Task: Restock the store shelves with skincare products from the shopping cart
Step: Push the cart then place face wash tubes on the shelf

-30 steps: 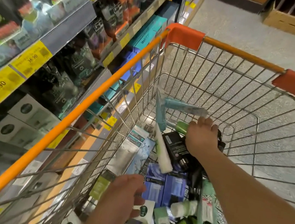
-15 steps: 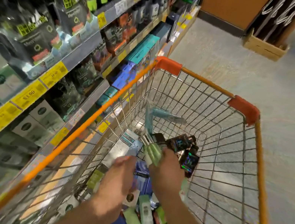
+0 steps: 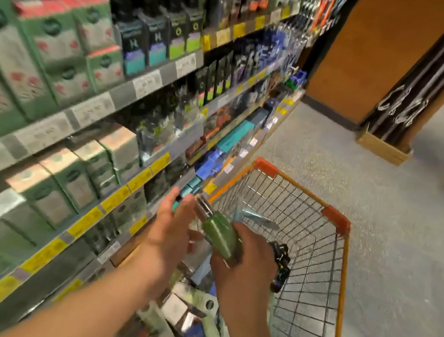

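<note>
Hands over cart: right gripping one green bottle, left open.

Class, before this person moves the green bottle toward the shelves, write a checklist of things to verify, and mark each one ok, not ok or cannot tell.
1. Green bottle held in the right hand: ok.
2. Left hand free to help: ok, open beside the bottle, holding nothing.
3. Bottle clear of the shopping cart: ok, lifted above the rim.
4. Right hand holds only the bottle: not ok, dark packets are in it too.
5. Matching spot on the shelves: cannot tell, blurred.
6. Bottle's cap secure: cannot tell.
</note>
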A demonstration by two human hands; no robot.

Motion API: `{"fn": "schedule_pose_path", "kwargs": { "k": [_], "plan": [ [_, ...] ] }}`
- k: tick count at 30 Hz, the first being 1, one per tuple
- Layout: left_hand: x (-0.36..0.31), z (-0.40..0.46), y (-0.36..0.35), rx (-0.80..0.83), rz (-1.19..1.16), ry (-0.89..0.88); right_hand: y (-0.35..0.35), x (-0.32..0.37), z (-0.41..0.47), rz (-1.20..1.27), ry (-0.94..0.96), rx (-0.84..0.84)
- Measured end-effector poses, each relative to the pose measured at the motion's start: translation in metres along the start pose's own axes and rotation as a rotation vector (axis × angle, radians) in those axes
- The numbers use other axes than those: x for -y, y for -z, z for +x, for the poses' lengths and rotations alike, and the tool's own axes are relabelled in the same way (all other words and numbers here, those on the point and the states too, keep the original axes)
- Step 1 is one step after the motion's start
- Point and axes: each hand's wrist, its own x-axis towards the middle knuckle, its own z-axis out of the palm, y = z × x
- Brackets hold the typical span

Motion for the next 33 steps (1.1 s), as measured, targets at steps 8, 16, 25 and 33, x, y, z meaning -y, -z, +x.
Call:
{"fn": "schedule_pose_path", "kwargs": {
  "k": [8,16,25,33],
  "plan": [
    [-0.097,-0.078,0.085,0.124,0.244,-0.313,0.041,0.115,0.0,-0.041,0.384,0.129],
    [-0.172,-0.17,0.189,0.127,0.305,-0.429,0.073,0.238,-0.003,0.234,0.706,0.132],
    [-0.241,-0.265,0.287,-0.132,0.245,-0.703,0.06,0.394,-0.039,0.587,0.637,0.302],
    [-0.258,-0.321,0.343,-0.315,-0.293,-0.781,0.006,0.501,-0.084,1.314,0.369,0.631]
  ]
}}
